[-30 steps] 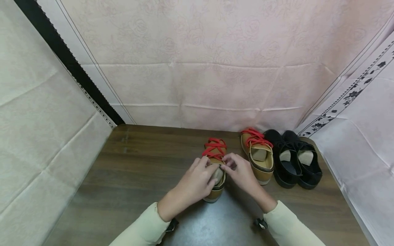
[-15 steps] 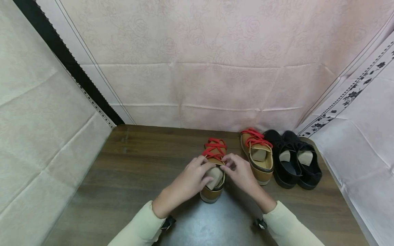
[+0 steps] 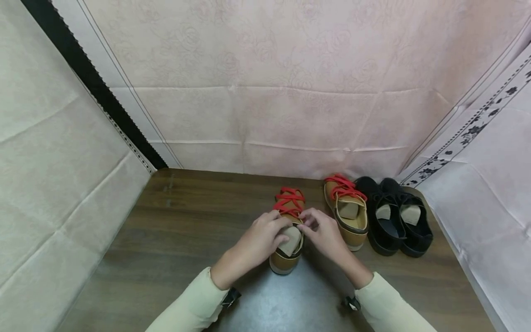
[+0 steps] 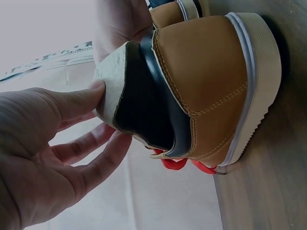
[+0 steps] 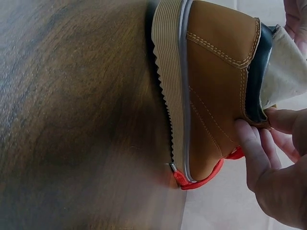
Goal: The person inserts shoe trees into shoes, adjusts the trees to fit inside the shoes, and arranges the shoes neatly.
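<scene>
A brown shoe [image 3: 283,263] with red laces [image 3: 290,198] stands on the wooden surface, heel towards me. My left hand [image 3: 256,237] pinches the pale grey tongue [image 4: 114,79] that sticks up out of the shoe's opening, thumb on its pale face. On the other side my right hand [image 3: 327,233] grips the edge of the opening beside the laces between thumb and fingers. In the right wrist view the shoe's side [image 5: 211,91] and the pale tongue [image 5: 287,72] show. The fingertips behind the tongue are partly hidden.
A matching brown shoe [image 3: 354,239] with red laces stands to the right. Beside it are two black shoes [image 3: 386,244]. The wooden surface [image 3: 186,221] meets pale cloth [image 3: 265,115] at the back and on both sides.
My left thumb has drawn back from over the opening, and more of the pale tongue shows. The shoe's heel has shifted slightly left. My right hand keeps its place.
</scene>
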Motion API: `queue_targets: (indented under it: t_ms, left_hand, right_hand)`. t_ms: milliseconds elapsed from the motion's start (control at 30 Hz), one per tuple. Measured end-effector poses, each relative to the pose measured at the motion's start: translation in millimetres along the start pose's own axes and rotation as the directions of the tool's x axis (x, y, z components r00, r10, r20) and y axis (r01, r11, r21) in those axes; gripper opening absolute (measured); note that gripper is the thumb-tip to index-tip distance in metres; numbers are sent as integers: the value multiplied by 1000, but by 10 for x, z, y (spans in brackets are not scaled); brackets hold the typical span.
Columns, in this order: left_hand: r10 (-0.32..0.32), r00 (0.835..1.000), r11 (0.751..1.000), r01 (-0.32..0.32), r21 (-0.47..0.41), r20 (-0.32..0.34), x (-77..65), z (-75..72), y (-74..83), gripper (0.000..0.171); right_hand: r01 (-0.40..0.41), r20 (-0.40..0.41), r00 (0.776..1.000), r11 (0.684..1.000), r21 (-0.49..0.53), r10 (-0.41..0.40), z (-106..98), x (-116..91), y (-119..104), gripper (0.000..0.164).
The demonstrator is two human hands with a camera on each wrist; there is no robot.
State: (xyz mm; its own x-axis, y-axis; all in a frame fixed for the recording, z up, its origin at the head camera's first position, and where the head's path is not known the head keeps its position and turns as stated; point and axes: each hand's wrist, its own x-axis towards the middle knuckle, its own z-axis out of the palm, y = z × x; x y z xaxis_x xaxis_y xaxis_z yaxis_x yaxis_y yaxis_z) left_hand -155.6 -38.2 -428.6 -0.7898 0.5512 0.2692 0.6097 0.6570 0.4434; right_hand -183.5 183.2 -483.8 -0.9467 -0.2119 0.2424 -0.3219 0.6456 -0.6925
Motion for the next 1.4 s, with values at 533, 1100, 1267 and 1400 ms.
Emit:
queue_targets:
  t_ms: [533, 1100, 1267, 1400]
  left_hand:
    - [-124, 992, 992, 124, -21, -9, 44, 132, 8, 32]
    - [-135, 989, 990, 136, 23, -59, 48, 275, -41, 28]
    - [-130, 989, 991, 133, 34, -73, 52, 299, -47, 26]
    - [-136, 988, 989, 139, 45, -76, 52, 316, -42, 26]
  right_hand:
    - [-23, -3, 1000, 999, 35, 23, -8, -9, -5, 21]
    - [-39, 5, 999, 997, 72, 39, -10, -13, -10, 19]
    - [-47, 7, 999, 996, 71, 46, -15, -10, -13, 18]
    - [-54, 3, 999, 997, 63, 54, -5, -13, -3, 18]
